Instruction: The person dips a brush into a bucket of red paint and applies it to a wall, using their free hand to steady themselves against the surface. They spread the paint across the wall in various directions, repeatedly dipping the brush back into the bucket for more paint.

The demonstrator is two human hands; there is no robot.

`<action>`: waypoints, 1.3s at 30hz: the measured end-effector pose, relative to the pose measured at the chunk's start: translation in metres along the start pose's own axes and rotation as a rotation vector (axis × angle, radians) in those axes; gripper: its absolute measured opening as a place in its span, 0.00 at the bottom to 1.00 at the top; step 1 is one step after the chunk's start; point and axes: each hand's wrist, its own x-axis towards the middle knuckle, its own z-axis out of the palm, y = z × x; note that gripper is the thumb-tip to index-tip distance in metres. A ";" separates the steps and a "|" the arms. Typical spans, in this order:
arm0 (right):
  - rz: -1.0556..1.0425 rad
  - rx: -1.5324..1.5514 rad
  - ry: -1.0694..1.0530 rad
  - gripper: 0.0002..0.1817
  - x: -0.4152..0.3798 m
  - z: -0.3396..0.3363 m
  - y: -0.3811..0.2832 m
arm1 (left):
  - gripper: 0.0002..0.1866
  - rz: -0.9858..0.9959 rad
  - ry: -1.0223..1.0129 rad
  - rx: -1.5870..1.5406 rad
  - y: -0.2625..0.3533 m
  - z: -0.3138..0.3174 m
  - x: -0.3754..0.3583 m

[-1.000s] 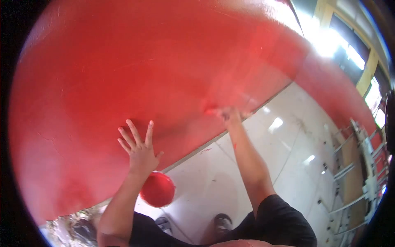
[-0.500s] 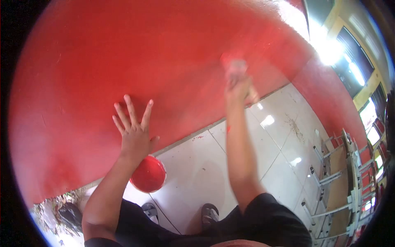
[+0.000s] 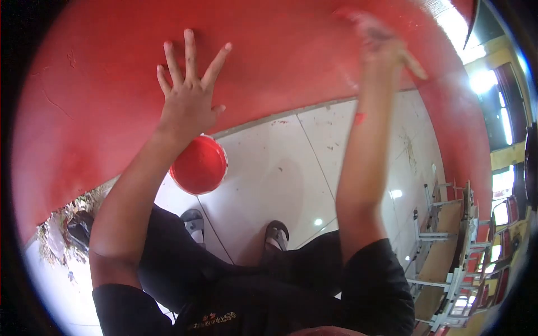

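Head view, downward, of both hands at a red wall (image 3: 280, 61). Left hand (image 3: 189, 98): spread, back toward the camera, four fingers fanned out over the wall and thumb angled off to the side; palm hidden, its contact with the wall impossible to confirm. Right hand (image 3: 384, 47): closed around a brush (image 3: 358, 23), higher and well to the right of the left hand, with separate fingers lost in motion blur. Brush head smeared to a pale red streak in front of the wall, hence bristle contact not determinable; pale handle (image 3: 416, 66) projecting from the other side of the grip. Red mark (image 3: 359, 118) on the right forearm. Below the left hand, upright on the pale tiled floor (image 3: 302, 168) and near the foot of the wall: an open bucket (image 3: 223, 168) with red paint (image 3: 199, 163) inside, upper left part of the rim covered by the left forearm. At lower left, a heap of debris (image 3: 56, 229) with a dark item, unclear in kind, partly behind the left arm. At lower centre, two sandals (image 3: 193, 219), cut off by black clothing (image 3: 252, 291) with only partly legible lettering. At far right, metal-framed furniture (image 3: 443, 252), crowded and distorted by the lens edge.
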 end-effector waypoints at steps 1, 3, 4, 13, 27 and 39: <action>-0.098 -0.037 -0.049 0.25 0.012 0.005 -0.031 | 0.65 0.014 0.033 0.010 -0.001 0.004 0.001; -0.202 -0.071 -0.101 0.21 0.019 -0.019 -0.039 | 0.65 0.020 0.020 0.031 0.002 0.007 -0.003; -0.329 -0.089 -0.169 0.22 0.027 -0.024 -0.041 | 0.65 0.021 0.036 0.061 0.000 0.003 0.000; 0.283 0.350 0.481 0.11 -0.210 -0.185 0.330 | 0.65 0.060 -0.165 0.207 0.016 -0.006 -0.015; 0.603 0.443 0.894 0.08 -0.268 -0.189 0.306 | 0.46 -0.140 -1.328 -0.561 -0.084 0.055 -0.081; 0.495 0.056 0.225 0.22 -0.226 -0.127 0.118 | 0.67 -0.304 -1.260 -0.063 -0.081 0.098 -0.069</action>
